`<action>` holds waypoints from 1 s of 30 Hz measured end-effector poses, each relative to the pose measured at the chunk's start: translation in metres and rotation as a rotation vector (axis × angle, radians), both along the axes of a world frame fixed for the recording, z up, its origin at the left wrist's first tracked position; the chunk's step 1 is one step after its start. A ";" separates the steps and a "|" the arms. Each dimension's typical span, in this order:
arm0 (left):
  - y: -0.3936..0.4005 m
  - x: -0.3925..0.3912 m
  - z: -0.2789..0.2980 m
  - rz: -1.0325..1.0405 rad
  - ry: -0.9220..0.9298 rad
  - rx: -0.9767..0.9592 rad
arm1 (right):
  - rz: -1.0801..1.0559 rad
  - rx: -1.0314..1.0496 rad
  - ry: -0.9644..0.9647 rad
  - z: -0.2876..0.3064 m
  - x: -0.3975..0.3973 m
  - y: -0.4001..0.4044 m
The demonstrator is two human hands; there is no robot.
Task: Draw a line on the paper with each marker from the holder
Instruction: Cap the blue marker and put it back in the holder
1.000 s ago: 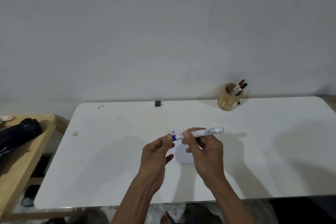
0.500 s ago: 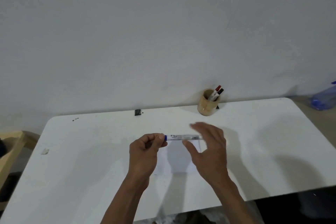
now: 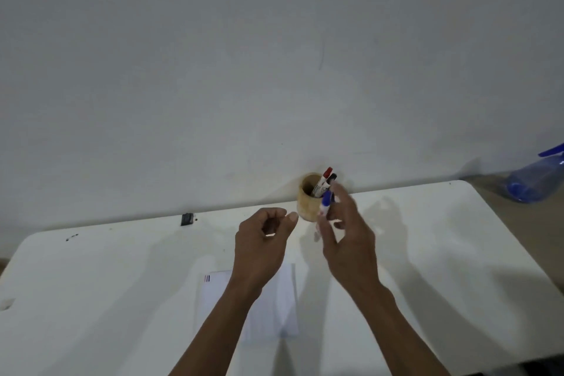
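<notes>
Now your right hand (image 3: 348, 241) pinches the blue marker (image 3: 324, 207) upright, cap up, just before the holder (image 3: 309, 204), label too blurred to read. Red and black markers stand beyond your fingertips. Your left hand (image 3: 262, 241) curls loosely, empty, above the paper (image 3: 219, 299).

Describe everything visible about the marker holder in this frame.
The marker holder is a small round cup, tan and wood-like, open at the top. It stands upright at the far edge of the white table, near the wall. A red-capped marker and a black-capped marker lean inside it. The right hand brings a blue-capped marker beside its rim.
</notes>
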State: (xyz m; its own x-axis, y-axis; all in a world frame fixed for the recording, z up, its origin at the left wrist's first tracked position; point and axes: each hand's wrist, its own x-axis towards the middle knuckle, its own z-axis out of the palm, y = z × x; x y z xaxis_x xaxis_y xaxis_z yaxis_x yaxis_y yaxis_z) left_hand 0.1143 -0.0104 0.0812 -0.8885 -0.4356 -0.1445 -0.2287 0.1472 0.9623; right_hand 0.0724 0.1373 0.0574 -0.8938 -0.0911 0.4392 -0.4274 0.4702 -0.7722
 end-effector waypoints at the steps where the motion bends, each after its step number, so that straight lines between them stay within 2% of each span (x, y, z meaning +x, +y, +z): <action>1: 0.004 -0.010 -0.004 0.007 -0.013 -0.042 | -0.018 -0.051 -0.013 0.005 -0.012 0.004; 5: 0.018 -0.053 -0.023 -0.003 -0.038 -0.212 | -0.082 -0.161 0.001 0.019 -0.062 0.014; 9: 0.031 -0.089 -0.046 -0.045 -0.097 -0.284 | -0.086 -0.215 -0.046 0.014 -0.104 0.011; 14: 0.037 -0.112 -0.065 -0.069 -0.145 -0.281 | -0.030 -0.084 -0.093 -0.014 -0.132 0.003; 17: 0.042 -0.118 -0.067 -0.085 -0.090 -0.289 | -0.026 -0.035 -0.096 -0.029 -0.138 -0.001; 23: 0.040 -0.124 -0.080 -0.074 -0.033 -0.292 | -0.099 0.104 0.026 -0.061 -0.150 -0.004; 30: 0.039 -0.124 -0.084 -0.050 -0.004 -0.280 | -0.099 0.081 -0.051 -0.060 -0.148 -0.007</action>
